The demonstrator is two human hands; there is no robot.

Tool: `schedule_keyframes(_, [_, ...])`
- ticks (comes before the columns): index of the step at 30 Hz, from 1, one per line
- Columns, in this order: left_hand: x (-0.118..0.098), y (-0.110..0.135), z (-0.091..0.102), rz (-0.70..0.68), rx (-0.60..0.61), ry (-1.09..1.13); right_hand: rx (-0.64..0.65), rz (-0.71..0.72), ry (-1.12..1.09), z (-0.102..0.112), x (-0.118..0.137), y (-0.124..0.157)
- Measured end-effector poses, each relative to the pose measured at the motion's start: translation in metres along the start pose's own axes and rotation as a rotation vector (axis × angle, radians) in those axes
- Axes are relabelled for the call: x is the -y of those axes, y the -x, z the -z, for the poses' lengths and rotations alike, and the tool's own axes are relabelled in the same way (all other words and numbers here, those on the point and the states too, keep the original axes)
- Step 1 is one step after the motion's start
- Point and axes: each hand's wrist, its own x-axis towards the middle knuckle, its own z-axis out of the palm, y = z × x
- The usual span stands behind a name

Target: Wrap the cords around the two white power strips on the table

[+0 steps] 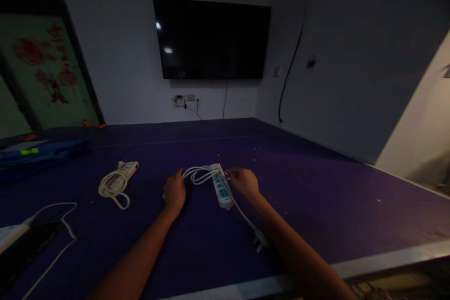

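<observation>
A white power strip [222, 192] with blue socket faces lies on the purple tabletop between my hands. Its white cord [201, 174] is looped across the strip's far end. My left hand [175, 191] is closed on the left side of the loops. At the right, my right hand [243, 180] pinches the cord beside the strip. The cord's free end runs toward me to a plug [260, 240], which rests near my right forearm. My fingertips are partly hidden by my hands.
Left of me lies another power strip [131, 168] with its cord bundled. A white charger-like block [12, 236] with a thin cable sits at the near left, by a dark flat object. Blue cloth [45, 155] lies farther back. A television [213, 40] hangs on the wall.
</observation>
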Motion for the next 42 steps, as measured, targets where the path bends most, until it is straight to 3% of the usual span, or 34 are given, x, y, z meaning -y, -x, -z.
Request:
schedule_keyframes(3, [-0.001,-0.001,0.006,-0.059,-0.123,0.054,-0.03,0.032,-0.327,-0.008,0.004,0.0])
schedule_keyframes(7, [-0.01,0.002,0.016,-0.137,-0.266,0.102,0.048,-0.024,-0.791,-0.021,0.013,0.004])
schedule_keyframes(13, [-0.018,0.01,0.027,-0.304,-0.414,0.222,0.062,-0.243,-1.071,-0.024,0.015,0.004])
schedule_keyframes(20, [-0.021,0.021,0.032,-0.462,-0.423,0.162,0.03,-0.334,-1.188,-0.025,0.01,-0.001])
schedule_keyframes(27, [-0.031,0.026,0.044,-0.614,-0.624,0.055,-0.055,-0.198,-1.226,-0.029,0.007,-0.002])
schedule_keyframes(30, [-0.032,0.026,0.043,-0.657,-0.657,0.101,-0.083,-0.141,-1.244,-0.028,0.008,-0.001])
schedule_keyframes(35, [-0.033,0.025,0.036,-0.63,-0.653,0.261,-0.062,-0.123,-1.238,-0.027,0.012,0.002])
schedule_keyframes(42, [-0.037,0.027,0.038,-0.634,-0.597,0.315,-0.124,-0.014,-1.227,-0.028,0.014,0.002])
